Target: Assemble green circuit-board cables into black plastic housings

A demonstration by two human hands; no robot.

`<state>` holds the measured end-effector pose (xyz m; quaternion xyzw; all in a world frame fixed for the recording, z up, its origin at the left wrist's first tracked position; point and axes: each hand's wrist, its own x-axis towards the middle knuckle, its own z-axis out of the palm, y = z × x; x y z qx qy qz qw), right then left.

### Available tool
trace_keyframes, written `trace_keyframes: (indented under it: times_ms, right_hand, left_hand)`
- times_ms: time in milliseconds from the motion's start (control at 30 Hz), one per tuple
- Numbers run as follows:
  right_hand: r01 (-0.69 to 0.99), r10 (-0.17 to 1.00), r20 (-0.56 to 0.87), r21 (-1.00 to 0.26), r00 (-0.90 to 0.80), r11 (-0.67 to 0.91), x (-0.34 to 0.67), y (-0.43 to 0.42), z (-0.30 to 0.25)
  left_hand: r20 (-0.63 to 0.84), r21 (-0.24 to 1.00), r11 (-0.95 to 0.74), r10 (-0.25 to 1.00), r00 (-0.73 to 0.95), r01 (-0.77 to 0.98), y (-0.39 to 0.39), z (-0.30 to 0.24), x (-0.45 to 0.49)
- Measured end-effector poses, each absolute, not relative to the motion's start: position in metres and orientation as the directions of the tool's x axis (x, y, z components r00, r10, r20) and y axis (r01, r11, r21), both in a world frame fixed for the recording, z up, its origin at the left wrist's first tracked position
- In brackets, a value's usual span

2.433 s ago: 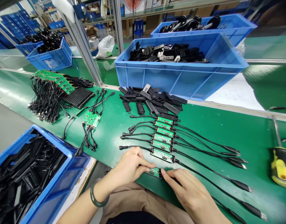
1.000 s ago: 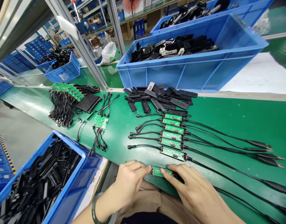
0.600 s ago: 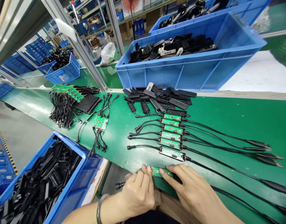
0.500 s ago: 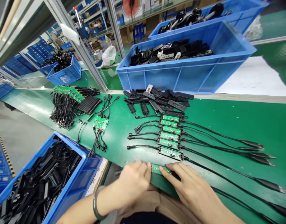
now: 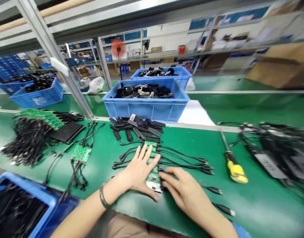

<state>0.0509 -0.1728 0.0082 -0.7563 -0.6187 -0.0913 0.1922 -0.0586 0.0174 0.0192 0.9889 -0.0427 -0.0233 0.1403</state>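
A row of green circuit boards (image 5: 153, 177) in narrow black cases lies in front of me, with black cables (image 5: 183, 152) running out to the right and short plug leads (image 5: 124, 155) to the left. My left hand (image 5: 135, 170) is open over the row, fingers spread across the boards and hiding parts of them. At the right ends of the lower boards is my right hand (image 5: 185, 188), its fingers slightly bent and apart, touching the case and cable ends. The nearest board looks pale under glare. Behind the row lies a pile of black cover pieces (image 5: 139, 127).
A blue bin (image 5: 147, 107) of black parts stands behind the pile, and another blue bin (image 5: 52, 201) sits low at left. Bundled boards with cables (image 5: 40, 122) lie left. To the right are a yellow-handled screwdriver (image 5: 235, 170) and a heap of cabled units (image 5: 271, 162).
The view has swung right, bringing the screwdriver and the cabled heap into sight. My hands have moved from the single nearest board onto the row; my left hand has opened flat.
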Motion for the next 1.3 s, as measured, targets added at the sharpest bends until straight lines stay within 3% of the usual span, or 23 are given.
trace_keyframes:
  times_ms: [67,133,267,333,400,500,533,600,633,767,867,1033,1200,1300]
  right_hand:
    - [0.903,0.846,0.319,-0.121,0.428,-0.411,0.089,-0.183,0.018]
    - [0.765,0.711,0.321,-0.073,0.626,-0.640,0.131,-0.198,0.023]
    - [0.520,0.460,0.305,-0.155,0.834,-0.840,0.194,-0.229,0.019]
    - [0.467,0.413,0.247,-0.230,0.877,-0.854,0.209,-0.236,0.018]
    - [0.431,0.370,0.223,-0.430,0.902,-0.793,0.207,-0.236,0.023]
    - [0.340,0.256,0.241,-0.806,0.936,-0.485,0.171,-0.225,0.044]
    - [0.338,0.244,0.256,-0.852,0.935,-0.400,0.152,-0.221,0.052]
    - [0.395,0.288,0.330,-0.894,0.899,-0.212,0.113,-0.210,0.065]
    - [0.460,0.365,0.378,-0.871,0.851,-0.171,0.095,-0.204,0.069]
    - [0.784,0.679,0.586,-0.621,0.443,0.024,0.049,-0.179,0.060]
    - [0.865,0.823,0.528,-0.493,0.208,0.098,0.046,-0.167,0.048]
    - [0.895,0.711,0.652,-0.440,0.262,0.074,0.055,-0.163,0.048]
    - [0.900,0.772,0.577,-0.435,0.269,0.012,0.061,-0.152,0.046]
    - [0.891,0.691,0.652,-0.452,0.312,0.025,0.063,-0.143,0.045]
  left_hand:
    - [-0.079,0.291,-0.955,-0.090,0.993,-0.063,0.021,0.017,-0.051]
    - [-0.114,0.306,-0.951,-0.083,0.990,-0.044,0.024,0.015,-0.049]
    - [-0.126,0.296,-0.955,-0.051,0.991,-0.011,0.022,0.008,-0.054]
    - [-0.107,0.296,-0.955,-0.042,0.993,-0.009,0.021,0.004,-0.056]
    - [-0.087,0.305,-0.952,-0.046,0.995,-0.017,0.020,0.000,-0.057]
    - [-0.076,0.318,-0.948,-0.054,0.996,-0.027,0.020,-0.002,-0.057]
    - [-0.070,0.318,-0.948,-0.054,0.996,-0.029,0.019,-0.002,-0.058]
    - [-0.050,0.313,-0.949,-0.046,0.998,-0.029,0.019,-0.001,-0.059]
    - [-0.037,0.309,-0.950,-0.043,0.998,-0.029,0.018,0.000,-0.059]
    - [-0.007,0.298,-0.954,-0.043,0.999,-0.039,0.017,0.002,-0.061]
    - [-0.008,0.304,-0.952,-0.047,0.999,-0.042,0.017,0.003,-0.062]
    - [0.008,0.306,-0.951,-0.050,0.999,-0.051,0.017,0.004,-0.062]
    - [-0.017,0.287,-0.957,-0.043,0.999,-0.036,0.016,0.010,-0.063]
    - [-0.019,0.261,-0.965,-0.045,0.999,-0.038,0.015,0.013,-0.064]
